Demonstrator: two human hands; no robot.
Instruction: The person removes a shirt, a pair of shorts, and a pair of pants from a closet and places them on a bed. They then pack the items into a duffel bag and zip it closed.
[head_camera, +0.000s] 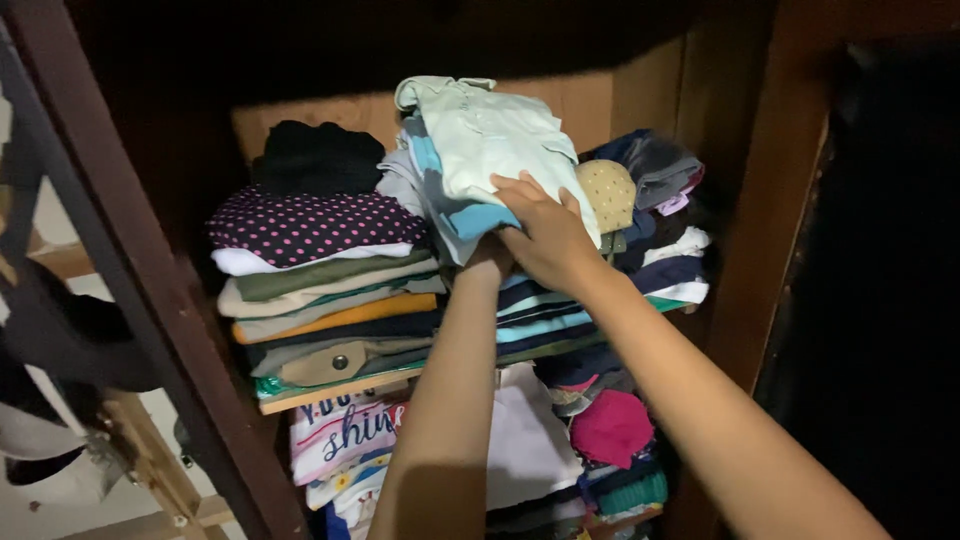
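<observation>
Both my arms reach up into a dark wooden wardrobe. My right hand presses on a folded pale green garment that lies tilted on top of the middle pile. My left hand is mostly hidden under a blue and white striped garment just below it, gripping the bundle from beneath. Under them sits a stack of folded striped clothes on the upper shelf.
A left pile has a purple polka-dot piece and a black item on top. Dark and beige clothes are heaped at the right. The lower shelf holds white printed shirts and a pink item. A dark door frame stands left.
</observation>
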